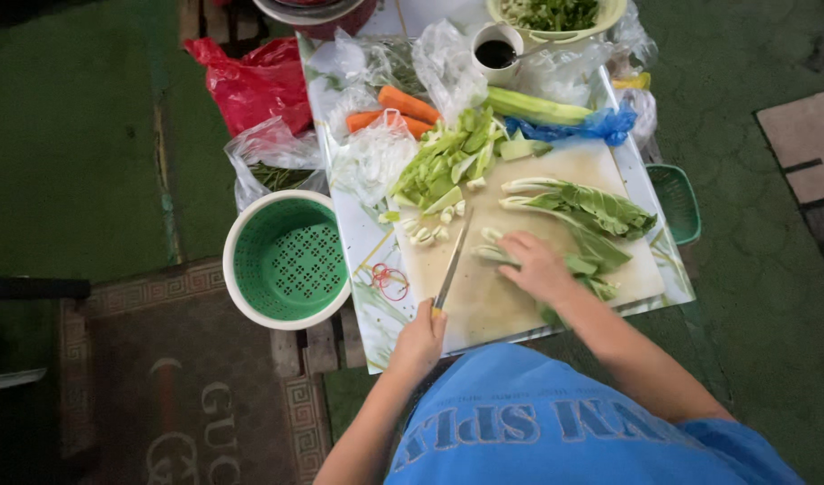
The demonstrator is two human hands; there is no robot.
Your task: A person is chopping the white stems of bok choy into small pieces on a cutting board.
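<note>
The person's left hand point(418, 341) is clamped around the handle of a knife point(451, 267), its fingers wrapped tight, and the blade slants up and away across the pale cutting board point(511, 310) towards a few small cut white stem pieces point(427, 232). The right hand point(536, 265) lies flat on a bunch of leafy greens point(584, 256), fingers close together and pressing down on the pale stalks, whose cut ends sit just beside the blade. More whole leaves point(591, 205) of the same green lie further up the board, apart from the hand. A heap of chopped greens point(448, 160) is piled at the board's far left corner, with two carrots point(401, 110) behind it and a long green stalk point(537, 108) beside a blue plastic bag point(591, 126). Left of the board a clear bag point(373, 160) holds something pale, and red rubber bands point(389, 280) lie on the patterned tabletop point(362, 260). A round green colander point(286, 259) with a white rim stands just off the table's left edge, near a red plastic bag point(250, 81). At the far end are a small cup of dark liquid point(496, 52) and a bowl of cut greens point(555, 16). A small green basket point(677, 202) sits at the right edge.
</note>
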